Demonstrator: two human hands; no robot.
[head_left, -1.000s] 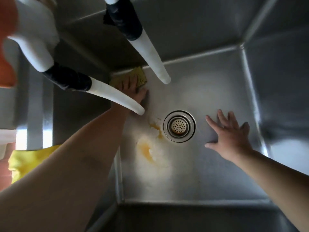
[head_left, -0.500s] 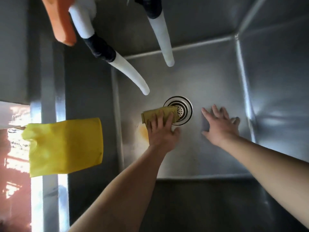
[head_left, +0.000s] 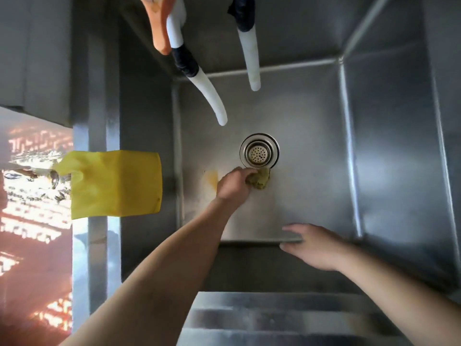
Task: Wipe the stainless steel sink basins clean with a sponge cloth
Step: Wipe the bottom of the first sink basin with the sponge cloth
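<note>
I look straight down into a deep stainless steel sink basin [head_left: 311, 196]. My left hand [head_left: 233, 183] grips a bunched olive-yellow sponge cloth [head_left: 260, 179] on the basin floor, just below the round drain strainer [head_left: 259, 152]. An orange-yellow stain [head_left: 211, 177] lies on the floor to the left of that hand. My right hand [head_left: 311, 245] hovers with fingers stretched out over the basin's near bottom edge, holding nothing.
Two white hoses with black tape hang into the basin, a curved one [head_left: 207, 96] and a straight one [head_left: 250, 56]. An orange piece [head_left: 159, 23] hangs beside them. A yellow cloth [head_left: 114, 183] is draped over the left sink rim [head_left: 97, 245].
My left hand dragged the cloth from the drain's left side to below it and bunched it up. My right hand lifted off the basin floor and drew back toward the near wall.
</note>
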